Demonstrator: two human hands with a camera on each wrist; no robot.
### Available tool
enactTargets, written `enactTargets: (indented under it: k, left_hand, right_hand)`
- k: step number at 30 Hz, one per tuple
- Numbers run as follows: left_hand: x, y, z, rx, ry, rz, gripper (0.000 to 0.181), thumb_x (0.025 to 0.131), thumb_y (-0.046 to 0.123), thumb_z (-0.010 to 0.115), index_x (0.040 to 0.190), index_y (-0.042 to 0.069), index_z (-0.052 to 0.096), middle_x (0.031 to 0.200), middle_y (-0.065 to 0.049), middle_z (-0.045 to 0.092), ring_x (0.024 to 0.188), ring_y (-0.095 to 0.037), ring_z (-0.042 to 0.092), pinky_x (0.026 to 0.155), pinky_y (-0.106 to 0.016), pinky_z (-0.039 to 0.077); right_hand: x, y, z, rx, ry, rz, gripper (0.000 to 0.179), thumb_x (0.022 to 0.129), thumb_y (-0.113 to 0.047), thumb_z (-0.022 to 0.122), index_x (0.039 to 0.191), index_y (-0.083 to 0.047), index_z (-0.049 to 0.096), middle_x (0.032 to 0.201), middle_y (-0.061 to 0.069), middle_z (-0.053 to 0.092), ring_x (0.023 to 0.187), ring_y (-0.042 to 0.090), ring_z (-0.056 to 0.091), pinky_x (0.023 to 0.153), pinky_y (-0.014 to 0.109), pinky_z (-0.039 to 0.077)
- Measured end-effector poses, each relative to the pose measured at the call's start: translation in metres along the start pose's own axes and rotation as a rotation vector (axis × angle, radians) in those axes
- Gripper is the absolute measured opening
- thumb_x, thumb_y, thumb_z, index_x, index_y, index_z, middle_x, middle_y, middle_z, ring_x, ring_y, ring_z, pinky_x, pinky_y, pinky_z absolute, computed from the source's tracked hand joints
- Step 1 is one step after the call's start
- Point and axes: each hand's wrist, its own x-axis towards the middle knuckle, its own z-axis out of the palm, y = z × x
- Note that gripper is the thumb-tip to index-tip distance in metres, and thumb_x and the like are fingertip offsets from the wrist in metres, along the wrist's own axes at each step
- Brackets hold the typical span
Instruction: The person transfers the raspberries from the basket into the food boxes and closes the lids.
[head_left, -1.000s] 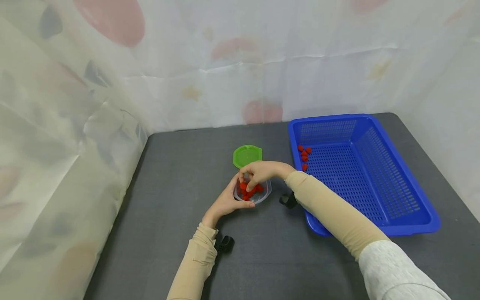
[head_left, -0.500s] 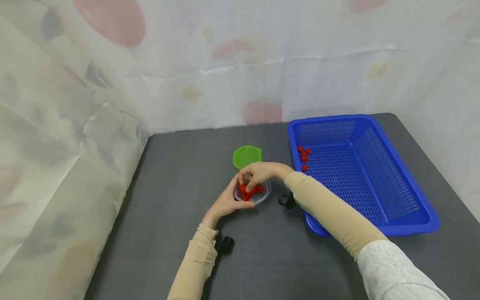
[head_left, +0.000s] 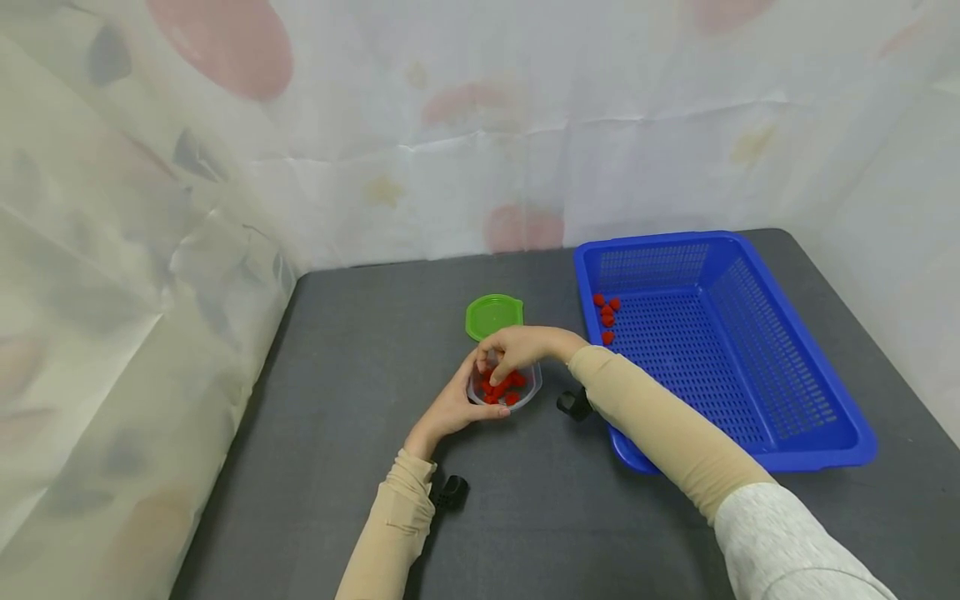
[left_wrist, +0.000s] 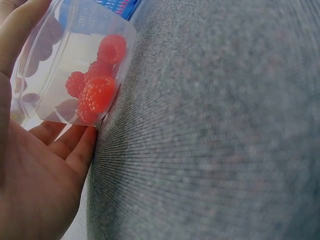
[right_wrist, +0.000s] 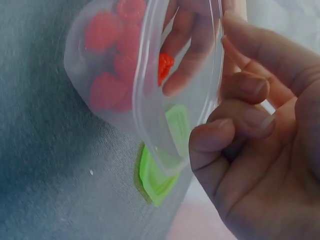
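Note:
My left hand (head_left: 448, 407) grips a small clear plastic container (right_wrist: 102, 62), thumb along the near side and fingers round the left. In the left wrist view the container (left_wrist: 75, 30) stands low against the tabletop, with raspberries (left_wrist: 97, 90) showing through its wall. My right hand (head_left: 521, 343) reaches over the opening, thumb pointing down above the raspberries (head_left: 517, 379). In the right wrist view the fingers of the right hand (right_wrist: 265, 120) are loosely bent beside the rim, and no raspberry shows between them.
A green lid (head_left: 493, 315) lies just beyond the container. To the right stands a blue perforated basket (head_left: 780, 325), with several raspberries (head_left: 607, 318) along its left wall. The right forearm crosses the basket's near left corner. The dark tabletop (head_left: 352, 358) ends at a patterned curtain (head_left: 337, 125).
Raspberries under my right fingers have dropped lower and spread out in the container. Both hands stay nearly in place.

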Motion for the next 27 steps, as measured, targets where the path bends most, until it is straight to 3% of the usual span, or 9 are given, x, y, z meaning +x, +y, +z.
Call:
enactTargets:
  k: [4,10,15,20,27]
  left_hand:
    - [-0.005,0.016,0.0,-0.008,-0.007,-0.005,0.101,0.075,0.015,0.077,0.149,0.032,0.01,0.15,0.001,0.028,0.134,-0.019,0.036,0.111,-0.046,0.03]
    - [-0.005,0.019,0.0,0.007,0.007,-0.001,0.096,0.074,0.015,0.079,0.148,0.025,0.018,0.143,-0.004,0.04,0.13,-0.021,0.041,0.109,-0.047,0.031]
    - [-0.005,0.02,0.0,0.022,0.013,-0.009,0.098,0.074,0.014,0.078,0.149,0.019,0.015,0.145,-0.007,0.037,0.133,-0.027,0.038,0.11,-0.05,0.028]
    - [-0.006,0.022,0.0,0.036,0.016,-0.037,0.101,0.074,0.014,0.078,0.15,0.019,0.011,0.148,-0.012,0.034,0.136,-0.029,0.034,0.111,-0.052,0.025]
    - [-0.005,0.023,0.001,0.033,0.017,-0.042,0.1,0.074,0.013,0.078,0.15,0.017,0.012,0.147,-0.017,0.034,0.137,-0.031,0.032,0.112,-0.05,0.025]
  right_hand:
    - [-0.003,-0.003,-0.003,-0.008,0.004,0.004,0.023,0.085,-0.018,0.066,0.107,-0.013,0.061,0.075,-0.001,0.051,0.063,0.01,0.046,0.057,0.021,0.04]
    - [-0.014,-0.011,-0.012,-0.003,0.023,0.006,0.026,0.086,-0.02,0.067,0.11,-0.013,0.061,0.07,-0.001,0.052,0.06,0.01,0.045,0.055,0.021,0.039]
    - [-0.025,-0.014,-0.022,0.029,0.051,-0.014,0.028,0.086,-0.02,0.066,0.112,-0.012,0.06,0.064,-0.003,0.047,0.053,0.01,0.04,0.053,0.022,0.036]
    - [-0.041,-0.015,-0.034,0.053,0.108,-0.058,0.03,0.086,-0.02,0.066,0.114,-0.01,0.059,0.06,-0.003,0.044,0.052,0.011,0.038,0.055,0.024,0.035]
    - [-0.072,-0.007,-0.053,0.085,0.235,-0.059,0.027,0.086,-0.024,0.067,0.111,-0.02,0.059,0.066,-0.001,0.047,0.057,0.012,0.039,0.058,0.027,0.037]
